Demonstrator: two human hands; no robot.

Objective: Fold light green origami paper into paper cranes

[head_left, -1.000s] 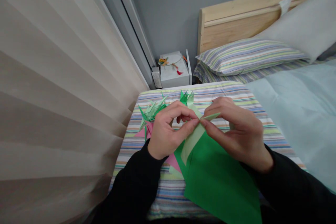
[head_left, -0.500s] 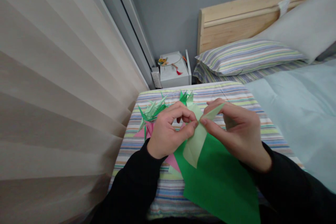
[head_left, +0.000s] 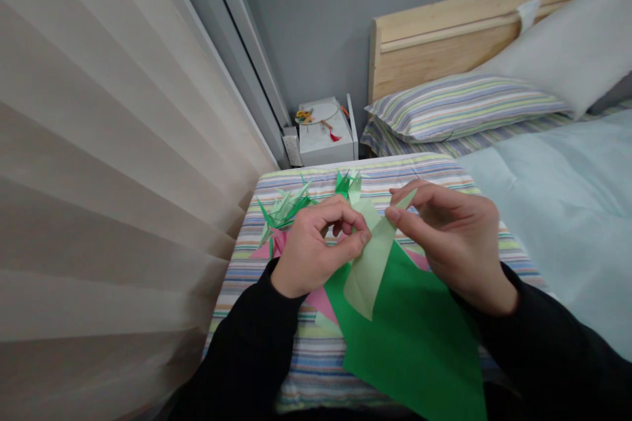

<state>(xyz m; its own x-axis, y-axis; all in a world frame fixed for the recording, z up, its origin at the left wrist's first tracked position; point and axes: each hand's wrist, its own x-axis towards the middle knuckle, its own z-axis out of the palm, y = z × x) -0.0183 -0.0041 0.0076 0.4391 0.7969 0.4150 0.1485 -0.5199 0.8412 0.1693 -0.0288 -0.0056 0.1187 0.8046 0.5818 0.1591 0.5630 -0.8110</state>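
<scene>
A pale green sheet of origami paper [head_left: 371, 271], partly folded, is held up between my two hands. My left hand [head_left: 323, 247] pinches its left edge between thumb and forefinger. With thumb and fingers, my right hand [head_left: 447, 237] grips the narrow pointed flap at the upper right. Beneath lies a large dark green paper sheet [head_left: 415, 342], with pink paper [head_left: 322, 303] showing from under it. To the left of my left hand sits a cluster of folded green paper pieces [head_left: 286, 207]. Another folded green piece [head_left: 348, 185] stands just beyond my hands.
The striped cloth [head_left: 237, 289] covers the surface under the papers. A pleated curtain [head_left: 123, 177] hangs close on the left. To the right is a bed with a pale blue cover [head_left: 553, 191] and a striped pillow [head_left: 469, 107]. Behind stands a small white cabinet [head_left: 323, 145] with small items on top.
My right hand has moved slightly up and right, away from my left hand, drawing the pale green flap along. More pink paper now shows beneath it. My left hand stays almost in place.
</scene>
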